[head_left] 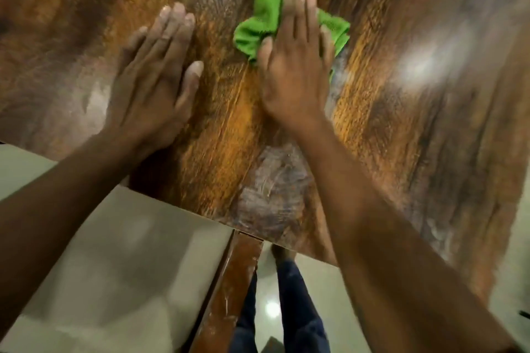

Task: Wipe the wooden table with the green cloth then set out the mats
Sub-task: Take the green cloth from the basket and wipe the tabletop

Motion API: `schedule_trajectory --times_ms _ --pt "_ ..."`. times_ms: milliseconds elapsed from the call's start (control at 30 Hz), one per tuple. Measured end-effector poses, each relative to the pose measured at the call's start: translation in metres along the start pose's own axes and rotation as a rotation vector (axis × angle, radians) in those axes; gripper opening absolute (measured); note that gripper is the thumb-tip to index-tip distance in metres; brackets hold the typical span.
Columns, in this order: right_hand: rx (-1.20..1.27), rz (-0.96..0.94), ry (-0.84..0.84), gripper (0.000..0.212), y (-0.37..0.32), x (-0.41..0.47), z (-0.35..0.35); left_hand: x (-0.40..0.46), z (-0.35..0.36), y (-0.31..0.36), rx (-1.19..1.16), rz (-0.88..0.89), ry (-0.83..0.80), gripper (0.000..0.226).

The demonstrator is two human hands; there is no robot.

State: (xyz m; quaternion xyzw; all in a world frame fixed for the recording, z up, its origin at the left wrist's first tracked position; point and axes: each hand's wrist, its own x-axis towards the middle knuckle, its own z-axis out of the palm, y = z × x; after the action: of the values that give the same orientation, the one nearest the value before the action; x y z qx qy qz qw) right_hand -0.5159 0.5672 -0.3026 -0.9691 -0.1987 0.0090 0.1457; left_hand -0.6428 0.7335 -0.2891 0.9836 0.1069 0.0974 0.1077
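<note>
Hands lie flat on the glossy brown wooden table, whose streaked grain runs away from the near edge. The right hand presses down on the crumpled bright green cloth with straight fingers laid side by side; nothing is pinched or curled, the palm and fingers simply cover the middle of the cloth. Folds of the cloth stick out beyond the fingertips on the far side, bulge to the left by the thumb, and show again past the little finger on the right. The cloth sits on the tabletop well in from the near edge, roughly midway across its visible width.

The left hand rests palm down on bare wood just beside the right hand, the two apart with a strip of orange-brown grain between them. Its fingers are straight and together, and it holds nothing.

Both bare forearms reach in over the near edge of the tabletop. Pale, hazy smears show on the wood close to that edge between the forearms, and soft white glare patches lie toward the far edge and the right side.

Below the near edge a worn brown wooden rail slants down, its surface scuffed. Beside it are the person's legs in dark blue trousers, standing on a pale shiny tiled floor.
</note>
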Motion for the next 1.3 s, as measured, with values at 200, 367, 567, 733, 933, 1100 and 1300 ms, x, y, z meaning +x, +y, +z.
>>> schedule_trajectory --times_ms 200,367,567,733,933,1100,1300 --pt "-0.051 -0.032 -0.018 0.071 0.037 0.058 -0.008 0.012 0.012 0.012 0.011 -0.011 -0.065 0.062" --pt "0.002 0.009 -0.012 0.066 -0.004 -0.029 -0.010 0.011 0.012 0.013 0.016 -0.024 -0.047 0.061" --pt "0.042 -0.020 -0.200 0.088 -0.059 -0.198 -0.023 0.013 0.010 0.011 -0.045 -0.046 0.017 0.056" --pt "-0.022 -0.021 -0.215 0.097 -0.060 -0.222 -0.014 0.013 0.012 0.013 -0.016 -0.005 -0.002 0.056" --pt "0.108 -0.080 -0.187 0.078 -0.022 -0.131 -0.022 0.012 0.014 0.014 0.010 0.005 0.000 0.056" --pt "0.001 -0.034 -0.056 0.071 0.031 0.013 -0.014 0.013 0.011 0.017 -0.017 -0.016 -0.013 0.058" --pt "-0.040 -0.071 -0.034 0.069 0.034 0.017 -0.014 0.011 0.009 0.020 -0.014 -0.028 -0.046 0.059"
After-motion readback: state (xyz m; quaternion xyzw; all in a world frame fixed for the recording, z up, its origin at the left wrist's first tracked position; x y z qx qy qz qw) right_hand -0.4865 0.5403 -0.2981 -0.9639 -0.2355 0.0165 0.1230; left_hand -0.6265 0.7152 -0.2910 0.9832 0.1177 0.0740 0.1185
